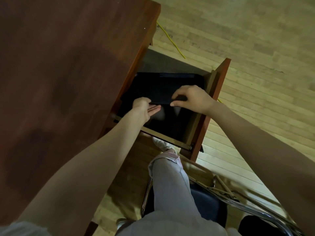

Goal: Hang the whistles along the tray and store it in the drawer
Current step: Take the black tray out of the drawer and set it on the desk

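The flat black tray (162, 86) sits in the open wooden drawer (196, 121), right hand (190, 99) pinching its near edge, left hand (144, 108) open-fingered alongside (whistles lost in shadow), so I'd lower it level.

Head view, dim throughout with a warm yellowish cast; the wooden floor (255, 40) right of the drawer (202, 133) is the brightest area, and the desk top (59, 65) left of it is a dull, mottled red-brown. Drawer interior is near black, the black tray (153, 87) is barely distinguishable from shadow, and faint pale reflections show on the dark surface nearer the camera. Wide-angle distortion bends straight edges away from the drawer, and soft blur smears the chair frame (247, 208) below it.
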Available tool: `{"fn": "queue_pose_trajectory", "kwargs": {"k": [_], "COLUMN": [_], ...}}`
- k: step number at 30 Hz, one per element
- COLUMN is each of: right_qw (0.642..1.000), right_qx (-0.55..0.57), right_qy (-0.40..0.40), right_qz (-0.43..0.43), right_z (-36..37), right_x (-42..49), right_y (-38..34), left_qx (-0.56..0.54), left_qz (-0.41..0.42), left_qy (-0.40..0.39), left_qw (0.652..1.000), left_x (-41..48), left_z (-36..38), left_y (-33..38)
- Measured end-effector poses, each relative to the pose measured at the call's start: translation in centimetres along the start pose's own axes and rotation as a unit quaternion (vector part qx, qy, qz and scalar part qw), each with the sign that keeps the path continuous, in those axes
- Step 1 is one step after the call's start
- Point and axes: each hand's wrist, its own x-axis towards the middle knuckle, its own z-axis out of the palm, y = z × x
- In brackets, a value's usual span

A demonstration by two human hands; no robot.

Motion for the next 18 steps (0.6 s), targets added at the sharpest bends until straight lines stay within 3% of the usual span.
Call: {"fn": "queue_pose_trajectory", "kwargs": {"k": [4, 7, 10, 14, 18], "right_qw": [0.998, 0.996, 0.986, 0.959, 0.930], "right_qx": [-0.008, -0.033, -0.054, 0.092, 0.163], "right_qy": [0.035, 0.081, 0.104, 0.112, 0.166], "right_qz": [-0.042, 0.012, 0.118, 0.244, 0.285], "right_z": [-1.2, -2.1, -3.2, -4.7, -5.8], "right_x": [-1.0, -1.7, -2.2, -3.6, -5.2], "right_y": [-1.3, -1.5, -1.3, -2.1, -3.0], "left_qx": [-0.017, -0.051, -0.090, -0.133, -0.149], "left_qz": [-0.018, -0.019, -0.009, -0.017, -0.019], "left_qy": [-0.016, -0.029, -0.052, -0.095, -0.122], "left_qw": [1.000, 0.998, 0.995, 0.986, 0.981], "left_x": [-1.1, -2.3, -3.5, -5.0, -6.2], "left_z": [-1.0, -1.6, -2.1, -2.2, -1.8], "left_y": [-0.1, -0.6, -1.4, -2.4, -3.1]}}
